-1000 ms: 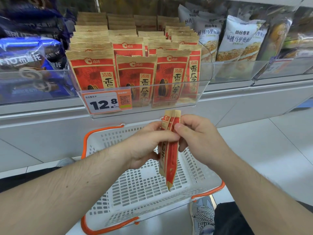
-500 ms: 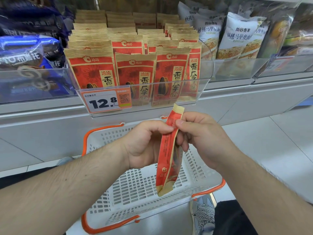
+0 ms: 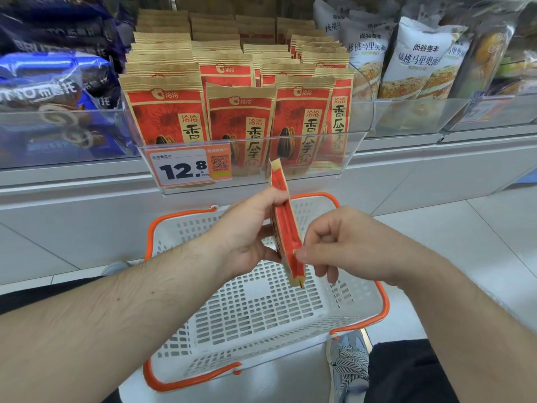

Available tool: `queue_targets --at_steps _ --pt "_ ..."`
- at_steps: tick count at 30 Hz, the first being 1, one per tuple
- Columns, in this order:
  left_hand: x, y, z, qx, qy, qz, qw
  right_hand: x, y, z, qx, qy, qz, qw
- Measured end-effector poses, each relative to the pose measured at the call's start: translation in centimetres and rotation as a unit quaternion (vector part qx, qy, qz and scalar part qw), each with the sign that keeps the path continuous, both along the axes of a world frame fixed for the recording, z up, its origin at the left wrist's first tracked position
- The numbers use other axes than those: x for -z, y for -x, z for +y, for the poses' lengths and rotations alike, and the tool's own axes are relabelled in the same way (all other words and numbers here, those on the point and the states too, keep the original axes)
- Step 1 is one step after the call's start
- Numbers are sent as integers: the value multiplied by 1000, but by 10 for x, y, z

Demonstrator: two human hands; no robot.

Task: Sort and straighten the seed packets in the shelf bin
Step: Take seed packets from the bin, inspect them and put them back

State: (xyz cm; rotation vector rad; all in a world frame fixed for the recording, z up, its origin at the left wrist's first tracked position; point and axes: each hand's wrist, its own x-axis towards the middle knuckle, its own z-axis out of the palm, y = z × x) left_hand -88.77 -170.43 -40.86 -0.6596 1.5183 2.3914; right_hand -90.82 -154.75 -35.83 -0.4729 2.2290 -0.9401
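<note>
A red and tan seed packet (image 3: 286, 225) is held edge-on above the basket, its top tilted toward the shelf. My left hand (image 3: 247, 234) grips its upper half. My right hand (image 3: 340, 245) pinches its lower edge between thumb and forefinger, the other fingers curled. Behind, the clear shelf bin (image 3: 345, 152) holds several rows of the same seed packets (image 3: 241, 123), standing upright with their fronts facing me; the back rows are mostly hidden.
A white basket with orange rim (image 3: 151, 242) sits on the floor below my hands. A price tag reading 12.8 (image 3: 189, 167) hangs on the bin's front. Blue snack bags (image 3: 52, 91) fill the left bin, white bags (image 3: 418, 59) the right. My shoe (image 3: 348, 365) is beside the basket.
The packet has risen toward the bin and tilted. My right hand slid from the packet's top down to its lower edge; my left hand kept its grip on the upper part.
</note>
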Motion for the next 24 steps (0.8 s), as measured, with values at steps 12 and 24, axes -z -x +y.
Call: queue_targets --at_steps 12,24 --pt "1 1 -1 -29 -52 -56 997 1 2 3 -26 -27 18 999" --pt "0 -2 -5 2 -89 25 996 19 12 6 107 132 19 985"
